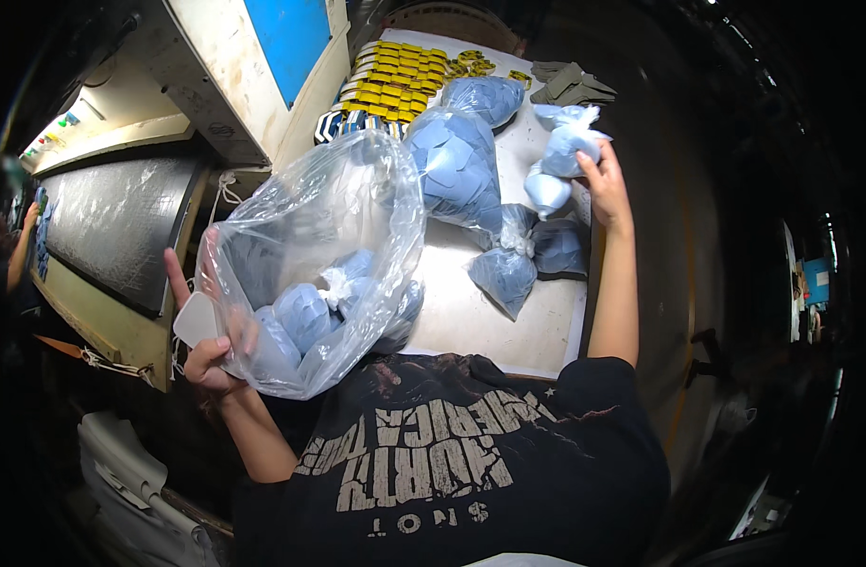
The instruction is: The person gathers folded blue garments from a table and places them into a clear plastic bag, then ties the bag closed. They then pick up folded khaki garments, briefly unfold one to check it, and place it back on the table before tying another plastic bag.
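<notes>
A large clear plastic bag (367,180) hangs wide-mouthed from my left hand (214,367), its side pinched near the thumb while other fingers stretch upward. Beside that thumb is a white flat piece with rounded corners (197,319), its kind unclear. Inside the bag lie several small knotted bags of light blue pieces (302,314). Over the table's right side, my right hand (610,189) grips a small knotted bag of light blue pieces (567,151), with a bulging end (548,192) hanging below; whether that is a second bag I cannot tell.
On the white table (452,302) stand larger bags of blue pieces (449,165) and smaller knotted ones (505,279). Rows of yellow banded pieces (395,80) lie at the back, near grey gloves (573,85). A machine with a dark panel (121,227) stands left; another person's arm (22,250) shows there.
</notes>
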`<control>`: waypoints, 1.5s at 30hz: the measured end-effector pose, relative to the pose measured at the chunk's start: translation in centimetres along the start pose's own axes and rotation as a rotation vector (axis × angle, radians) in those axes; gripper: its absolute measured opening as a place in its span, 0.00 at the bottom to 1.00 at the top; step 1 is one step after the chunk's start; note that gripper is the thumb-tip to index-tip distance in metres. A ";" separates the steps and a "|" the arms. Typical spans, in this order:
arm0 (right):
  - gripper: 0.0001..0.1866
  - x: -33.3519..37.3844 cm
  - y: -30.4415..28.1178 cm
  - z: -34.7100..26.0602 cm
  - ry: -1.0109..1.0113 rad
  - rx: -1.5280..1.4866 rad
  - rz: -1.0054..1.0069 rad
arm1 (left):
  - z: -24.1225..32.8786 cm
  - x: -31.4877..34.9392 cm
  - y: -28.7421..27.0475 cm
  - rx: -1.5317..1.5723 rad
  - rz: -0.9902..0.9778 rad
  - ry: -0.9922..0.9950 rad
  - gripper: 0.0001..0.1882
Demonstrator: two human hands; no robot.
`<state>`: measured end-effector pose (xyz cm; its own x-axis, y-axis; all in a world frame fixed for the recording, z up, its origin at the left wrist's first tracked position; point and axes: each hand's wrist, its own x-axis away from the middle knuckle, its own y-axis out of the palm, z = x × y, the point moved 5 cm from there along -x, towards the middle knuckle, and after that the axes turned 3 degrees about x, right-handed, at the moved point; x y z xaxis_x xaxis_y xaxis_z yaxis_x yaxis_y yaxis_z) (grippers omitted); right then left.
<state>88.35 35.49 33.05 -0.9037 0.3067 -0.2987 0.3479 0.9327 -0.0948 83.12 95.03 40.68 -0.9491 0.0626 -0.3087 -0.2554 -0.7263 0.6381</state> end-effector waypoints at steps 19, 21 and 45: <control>0.31 21.2 37.5 -11.6 -0.384 0.087 -1.438 | 9.1 5.4 8.6 -0.226 -0.312 0.156 0.68; 0.29 20.8 37.4 -11.3 -0.264 0.104 -1.541 | 9.6 6.1 8.3 -0.200 -0.330 0.166 0.67; 0.41 19.2 45.4 -7.1 -0.188 0.793 -1.294 | 7.6 6.4 10.0 -0.027 -0.693 -0.005 0.65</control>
<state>85.00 85.07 29.79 -0.6598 -0.6977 0.2792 -0.5353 0.1757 -0.8262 73.06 93.36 50.38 -0.5692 0.5214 -0.6358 -0.7987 -0.5343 0.2768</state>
